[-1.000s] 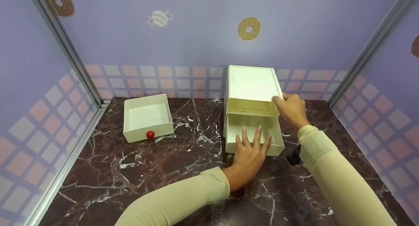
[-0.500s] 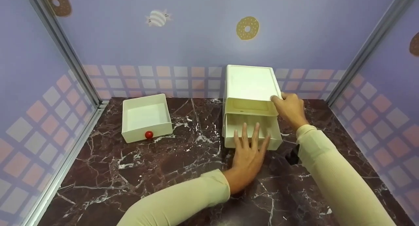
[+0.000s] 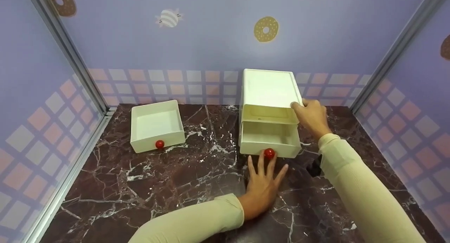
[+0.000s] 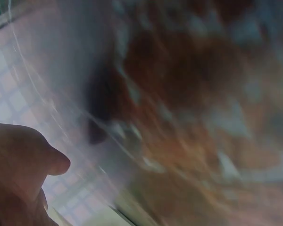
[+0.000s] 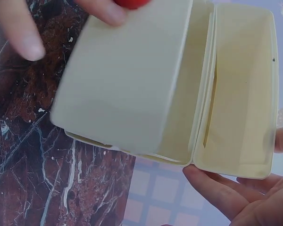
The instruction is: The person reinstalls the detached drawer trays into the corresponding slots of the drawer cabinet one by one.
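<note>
A white two-tier drawer cabinet (image 3: pixel 270 88) stands against the back wall. Its upper compartment (image 3: pixel 269 114) has no drawer in it, and its lower drawer (image 3: pixel 256 147) is partly pulled out, with a round red knob (image 3: pixel 269 153) on the front. My left hand (image 3: pixel 262 188) has its fingers spread before that drawer; its fingertips are at the knob and lower front. My right hand (image 3: pixel 312 118) grips the cabinet's front right side, thumb on the top edge; in the right wrist view the right-hand fingers (image 5: pixel 226 190) lie along the side wall.
On the left of the dark marbled tabletop (image 3: pixel 168 186) sits a loose white drawer (image 3: pixel 158 125), its red knob (image 3: pixel 160 144) facing me. Patterned walls with metal corner posts (image 3: pixel 70 53) close off the back and sides. The left wrist view is mostly blurred.
The lower drawer has slid further into the cabinet. My left hand has moved from over its front down toward me, baring the red knob. My right hand keeps its hold.
</note>
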Demonstrator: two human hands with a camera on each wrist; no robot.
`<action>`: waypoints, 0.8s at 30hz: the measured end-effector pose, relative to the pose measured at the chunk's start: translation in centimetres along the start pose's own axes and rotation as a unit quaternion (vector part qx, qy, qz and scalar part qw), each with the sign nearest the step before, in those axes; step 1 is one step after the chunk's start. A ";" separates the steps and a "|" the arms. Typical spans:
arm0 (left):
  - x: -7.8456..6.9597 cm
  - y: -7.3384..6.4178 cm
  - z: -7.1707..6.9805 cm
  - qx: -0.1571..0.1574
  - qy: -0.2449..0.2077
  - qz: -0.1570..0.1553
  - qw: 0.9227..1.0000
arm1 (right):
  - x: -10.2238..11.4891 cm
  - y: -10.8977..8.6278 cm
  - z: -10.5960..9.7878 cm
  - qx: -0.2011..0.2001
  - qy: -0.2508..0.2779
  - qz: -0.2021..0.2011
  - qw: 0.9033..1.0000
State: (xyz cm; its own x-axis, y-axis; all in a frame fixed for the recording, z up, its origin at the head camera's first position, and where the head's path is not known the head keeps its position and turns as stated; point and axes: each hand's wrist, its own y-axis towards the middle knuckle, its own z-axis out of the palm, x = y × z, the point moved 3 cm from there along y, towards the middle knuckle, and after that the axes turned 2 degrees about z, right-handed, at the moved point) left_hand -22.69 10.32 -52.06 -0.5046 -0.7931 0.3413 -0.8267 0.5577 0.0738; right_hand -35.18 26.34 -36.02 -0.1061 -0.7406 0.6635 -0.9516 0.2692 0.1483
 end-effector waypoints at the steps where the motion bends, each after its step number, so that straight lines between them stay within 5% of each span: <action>1: 0.3 0.3 0.2 0.002 0.000 -0.002 1.000 | 0.0 0.0 0.0 0.000 0.001 0.001 1.000; 11: 3.1 2.6 1.5 0.003 -0.012 -0.021 1.000 | 0.1 0.1 -0.1 0.003 0.004 0.002 1.000; 24: 4.2 4.0 1.6 -0.002 -0.020 -0.024 1.000 | -0.1 0.1 -0.1 -0.004 -0.002 0.003 1.000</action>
State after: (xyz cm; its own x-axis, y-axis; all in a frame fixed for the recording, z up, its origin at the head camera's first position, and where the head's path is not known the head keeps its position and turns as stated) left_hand -28.46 8.85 -51.80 -0.4739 -0.8278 0.3002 -0.8491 0.5199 0.0931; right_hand -35.28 26.55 -36.02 -0.1124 -0.7417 0.6613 -0.9485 0.2785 0.1511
